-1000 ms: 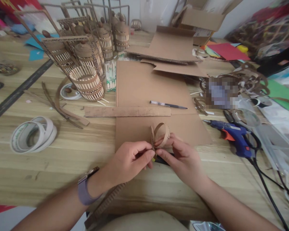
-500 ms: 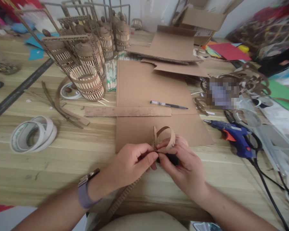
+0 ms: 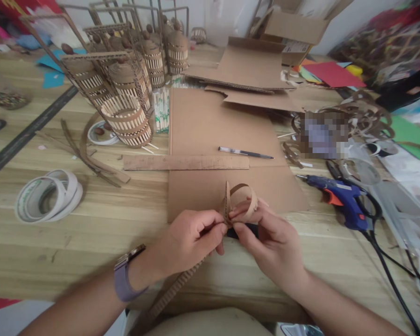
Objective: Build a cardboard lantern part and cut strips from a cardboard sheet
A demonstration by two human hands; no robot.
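My left hand (image 3: 196, 235) is closed, thumb and fingers pinching a corrugated cardboard strip (image 3: 177, 288), whose long tail hangs below toward my lap. A narrow upright cardboard piece (image 3: 227, 198) rises between the hands. My right hand (image 3: 278, 238) pinches a curled cardboard loop (image 3: 252, 200), with fingers partly inside it. Loop and strip meet at my fingertips; whether they are one piece I cannot tell. Something black (image 3: 244, 230) lies beneath my right hand, mostly hidden. Beyond the hands, a flat cardboard sheet (image 3: 196, 196) carries a pen (image 3: 247, 152) and a straight cardboard strip (image 3: 185, 162).
A blue glue gun (image 3: 339, 193) lies at right with its cable trailing toward me. White tape rolls (image 3: 49, 196) sit at left. Several cardboard-and-stick lanterns (image 3: 121, 79) stand at back left, behind an unfinished stick cylinder (image 3: 128, 121). Curled strips (image 3: 360, 114) pile up at right.
Both hands stay together, shifting only slightly. The upright cardboard piece and the loop have moved a little to the right, and the right hand has turned slightly.
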